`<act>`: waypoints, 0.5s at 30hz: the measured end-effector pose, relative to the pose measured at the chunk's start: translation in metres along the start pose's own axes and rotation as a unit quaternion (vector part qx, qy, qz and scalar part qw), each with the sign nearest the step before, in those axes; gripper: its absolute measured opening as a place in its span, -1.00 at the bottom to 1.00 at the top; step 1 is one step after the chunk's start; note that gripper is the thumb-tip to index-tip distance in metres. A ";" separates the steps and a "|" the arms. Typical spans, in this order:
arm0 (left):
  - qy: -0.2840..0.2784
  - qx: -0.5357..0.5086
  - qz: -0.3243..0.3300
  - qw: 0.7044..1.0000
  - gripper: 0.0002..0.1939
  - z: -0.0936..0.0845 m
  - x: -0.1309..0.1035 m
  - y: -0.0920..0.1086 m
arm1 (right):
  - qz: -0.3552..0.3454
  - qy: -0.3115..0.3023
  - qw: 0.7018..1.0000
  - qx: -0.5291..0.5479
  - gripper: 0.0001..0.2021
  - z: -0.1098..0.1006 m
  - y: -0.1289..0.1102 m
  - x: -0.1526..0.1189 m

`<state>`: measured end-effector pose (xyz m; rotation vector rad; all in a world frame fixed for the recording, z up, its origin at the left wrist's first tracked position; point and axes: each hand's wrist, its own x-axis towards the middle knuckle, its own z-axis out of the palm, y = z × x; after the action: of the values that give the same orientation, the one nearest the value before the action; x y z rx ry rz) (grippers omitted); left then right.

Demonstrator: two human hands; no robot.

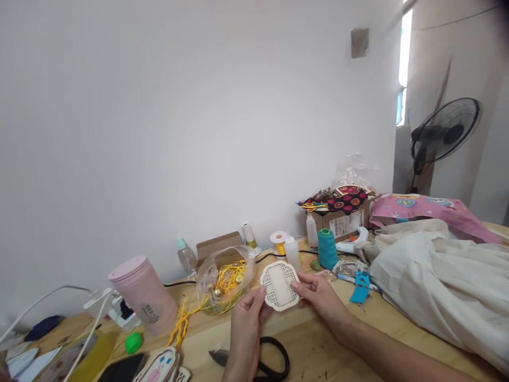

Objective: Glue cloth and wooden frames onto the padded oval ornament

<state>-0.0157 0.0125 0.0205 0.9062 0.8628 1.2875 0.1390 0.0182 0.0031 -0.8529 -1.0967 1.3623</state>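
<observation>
Both hands hold up a pale wooden plaque point(280, 285) with a scalloped outline and cut-out lattice work, tilted toward me above the table. On its lower left edge, my left hand point(249, 313) pinches it between thumb and fingers. My right hand point(318, 297) grips the right edge, thumb on the front face and fingers behind. Beneath my left wrist lies a pair of black-handled scissors point(285, 354), partly hidden by the arm. Just behind the plaque are a small white squeeze bottle point(292, 251) and a clear plastic bag point(207, 276) with yellow cords and gold bells.
A pink tumbler point(141, 292), a green cap point(133, 343), a phone point(123, 369) and decorated wooden tags point(159, 366) stand or lie at left. To the right are a teal thread cone point(327, 252), a glue gun point(353, 243), a filled cardboard box point(338, 223) and cream cloth point(429, 281).
</observation>
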 end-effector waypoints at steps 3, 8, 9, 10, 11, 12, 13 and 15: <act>0.005 0.012 0.000 1.000 -0.73 -0.002 0.002 -0.001 | -0.014 -0.003 1.000 -0.012 -0.55 0.001 0.000 0.001; 0.011 0.023 -0.016 1.000 -0.66 -0.001 0.003 -0.004 | -0.028 0.010 0.999 -0.023 -0.56 0.000 -0.002 0.001; 0.013 0.026 -0.021 0.999 -0.66 0.000 0.003 -0.004 | -0.029 0.014 0.999 -0.024 -0.56 0.000 -0.003 0.001; 0.016 0.031 -0.026 0.999 -0.66 0.000 0.003 -0.005 | -0.029 0.016 0.999 -0.024 -0.56 -0.001 -0.003 0.001; 0.018 0.036 -0.031 0.999 -0.66 0.001 0.003 -0.005 | -0.029 0.017 0.999 -0.024 -0.56 -0.001 -0.003 0.001; 0.021 0.040 -0.034 0.998 -0.66 0.000 0.003 -0.005 | -0.028 0.015 0.999 -0.023 -0.56 -0.001 -0.003 0.001; 0.025 0.043 -0.034 0.998 -0.66 0.000 0.003 -0.005 | -0.026 0.011 0.999 -0.021 -0.55 0.000 -0.003 0.001; 0.035 0.046 -0.031 0.998 -0.68 -0.001 0.003 -0.005 | -0.023 0.005 1.000 -0.018 -0.54 0.000 -0.003 0.001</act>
<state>-0.0143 0.0155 0.0152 0.9048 1.0033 1.2404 0.1395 0.0185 0.0056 -0.8551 -1.1300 1.3026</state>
